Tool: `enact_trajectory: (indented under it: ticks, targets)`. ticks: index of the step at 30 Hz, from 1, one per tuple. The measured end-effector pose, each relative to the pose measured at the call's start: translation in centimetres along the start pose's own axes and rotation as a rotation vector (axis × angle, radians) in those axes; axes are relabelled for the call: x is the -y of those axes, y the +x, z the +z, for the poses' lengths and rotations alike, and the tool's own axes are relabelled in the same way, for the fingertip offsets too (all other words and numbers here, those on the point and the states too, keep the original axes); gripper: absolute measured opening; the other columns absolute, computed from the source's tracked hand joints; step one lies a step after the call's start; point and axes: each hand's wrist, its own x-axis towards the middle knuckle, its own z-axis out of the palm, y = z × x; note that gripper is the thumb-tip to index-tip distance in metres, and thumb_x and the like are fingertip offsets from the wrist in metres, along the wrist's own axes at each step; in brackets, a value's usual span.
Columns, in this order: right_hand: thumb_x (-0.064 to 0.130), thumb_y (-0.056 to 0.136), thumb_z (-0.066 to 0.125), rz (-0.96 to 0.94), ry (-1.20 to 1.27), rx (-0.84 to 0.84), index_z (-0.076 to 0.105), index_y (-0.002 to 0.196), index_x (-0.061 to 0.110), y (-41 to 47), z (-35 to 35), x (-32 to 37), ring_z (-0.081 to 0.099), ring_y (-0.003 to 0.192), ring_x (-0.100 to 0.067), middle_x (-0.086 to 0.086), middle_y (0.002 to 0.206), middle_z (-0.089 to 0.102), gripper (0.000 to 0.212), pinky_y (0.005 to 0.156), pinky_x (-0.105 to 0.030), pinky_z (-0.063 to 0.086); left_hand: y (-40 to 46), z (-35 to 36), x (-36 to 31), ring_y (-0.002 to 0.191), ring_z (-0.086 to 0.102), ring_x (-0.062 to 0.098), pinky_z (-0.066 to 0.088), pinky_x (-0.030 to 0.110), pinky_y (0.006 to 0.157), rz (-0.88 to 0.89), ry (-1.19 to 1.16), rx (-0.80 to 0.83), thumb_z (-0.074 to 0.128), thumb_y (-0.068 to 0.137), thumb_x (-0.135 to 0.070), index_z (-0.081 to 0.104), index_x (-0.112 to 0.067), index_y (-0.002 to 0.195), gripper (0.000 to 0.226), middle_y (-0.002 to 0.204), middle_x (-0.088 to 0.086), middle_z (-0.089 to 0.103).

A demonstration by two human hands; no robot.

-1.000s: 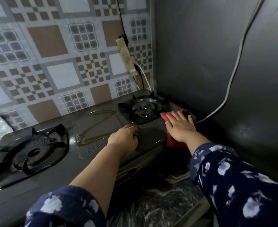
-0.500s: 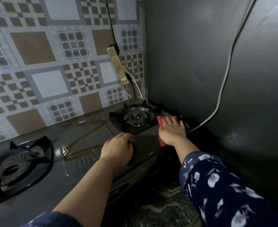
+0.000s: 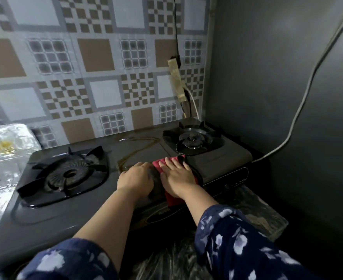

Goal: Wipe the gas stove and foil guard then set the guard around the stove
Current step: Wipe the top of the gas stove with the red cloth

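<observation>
Pressing our flat, spread right hand (image 3: 177,177) on the red cloth (image 3: 172,200), we are covering the gas stove (image 3: 217,158) centre. Our left hand (image 3: 135,178) is resting beside it, fingers curled, gripping nothing.

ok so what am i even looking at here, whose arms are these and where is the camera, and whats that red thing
There is no machine here. The arms belong to a person, and the one picture comes from a wide-angle camera worn on their head, looking forward and down, so the edges look bent.

The dark flat thing is a two-burner gas stove on a counter, against a tiled wall and a dark side wall. One burner sits to the left and another at the far right.

The red thing is a cloth. The right hand lies flat on top of it, pressing it onto the stove between the burners. The left hand rests on the stove just beside it and holds nothing that I can see.

The crinkled silver sheet at the far left is the foil guard, with yellowish stains on it.
</observation>
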Motion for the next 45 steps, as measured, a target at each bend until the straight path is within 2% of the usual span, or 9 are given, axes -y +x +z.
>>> enact_trajectory:
  ticks: [3,5,7,10,21,34,39,41,45]
  targets:
    - [0.038,0.1,0.024,-0.089,-0.02,-0.003,0.015,0.151,0.036,-0.5,-0.2,0.1,-0.003,0.149,-0.016,0.005,0.162,0.001,0.052,0.119,-0.045,-0.009,-0.3,-0.7,1.8,0.122,0.052,0.024,0.042,0.038,0.095,-0.036,0.012,0.016,0.041,0.09,-0.022,0.048,-0.029,0.134,0.045,0.137,0.0,0.05]
    - [0.048,0.098,0.023,-0.088,-0.121,-0.055,0.013,0.148,0.045,-1.1,0.1,-0.5,-0.008,0.149,-0.019,0.008,0.161,0.001,0.051,0.116,-0.051,-0.015,-0.3,-0.9,2.8,0.123,0.051,0.025,0.042,0.039,0.096,-0.041,0.014,0.018,0.042,0.09,-0.022,0.048,-0.027,0.134,0.046,0.137,0.001,0.049]
    - [0.053,0.098,0.019,-0.057,-0.147,-0.059,0.008,0.147,0.048,-1.4,0.5,-0.6,-0.008,0.149,-0.021,0.008,0.161,0.001,0.051,0.117,-0.05,-0.012,0.2,-1.0,3.6,0.123,0.051,0.026,0.042,0.04,0.097,-0.03,0.013,0.013,0.043,0.089,-0.021,0.049,-0.024,0.133,0.044,0.136,0.002,0.05]
    - [0.051,0.099,0.017,-0.047,-0.106,0.001,0.009,0.147,0.048,-0.2,0.6,0.7,-0.006,0.149,-0.022,0.008,0.162,0.001,0.049,0.119,-0.047,-0.003,1.3,-1.2,4.4,0.123,0.051,0.024,0.04,0.038,0.1,-0.019,-0.02,-0.016,0.042,0.089,-0.021,0.052,-0.023,0.13,0.042,0.136,0.001,0.051]
    - [0.051,0.099,0.016,0.026,-0.092,0.057,0.009,0.147,0.049,7.2,0.3,2.2,-0.001,0.148,-0.031,-0.001,0.162,-0.001,0.049,0.119,-0.046,0.001,4.9,-1.9,6.9,0.126,0.049,0.02,0.036,0.036,0.103,0.021,-0.018,-0.076,0.044,0.088,-0.019,0.049,-0.026,0.134,0.047,0.138,-0.003,0.05]
    - [0.056,0.097,0.012,-0.124,-0.071,0.1,0.011,0.145,0.053,20.4,0.5,1.6,-0.001,0.147,-0.034,-0.001,0.162,-0.001,0.049,0.118,-0.048,-0.001,13.3,-2.4,8.4,0.127,0.049,0.021,0.038,0.034,0.102,-0.078,0.027,-0.059,0.043,0.091,-0.021,0.047,-0.027,0.136,0.046,0.143,-0.003,0.045]
    - [0.055,0.097,0.009,-0.13,-0.084,0.105,0.008,0.145,0.053,24.6,-0.1,2.0,-0.004,0.147,-0.034,0.0,0.162,-0.002,0.048,0.117,-0.051,-0.004,14.7,-2.8,8.9,0.123,0.051,0.02,0.04,0.033,0.102,-0.061,0.016,-0.13,0.045,0.091,-0.022,0.05,-0.028,0.133,0.042,0.138,-0.004,0.051]
    - [0.055,0.098,0.009,-0.183,-0.083,0.161,0.007,0.146,0.052,29.2,0.0,1.6,-0.005,0.147,-0.034,0.001,0.162,-0.003,0.048,0.117,-0.052,-0.005,17.2,-2.1,9.1,0.124,0.05,0.02,0.038,0.032,0.102,-0.124,0.012,-0.166,0.045,0.092,-0.02,0.05,-0.028,0.133,0.042,0.139,-0.005,0.05]
    - [0.057,0.098,0.01,-0.213,-0.111,0.247,-0.002,0.148,0.046,29.6,-1.2,1.2,-0.014,0.146,-0.034,0.0,0.161,-0.013,0.053,0.117,-0.053,-0.009,16.9,-2.4,9.1,0.126,0.049,0.02,0.036,0.032,0.104,-0.093,0.04,-0.175,0.045,0.093,-0.02,0.048,-0.028,0.134,0.043,0.142,-0.005,0.047]
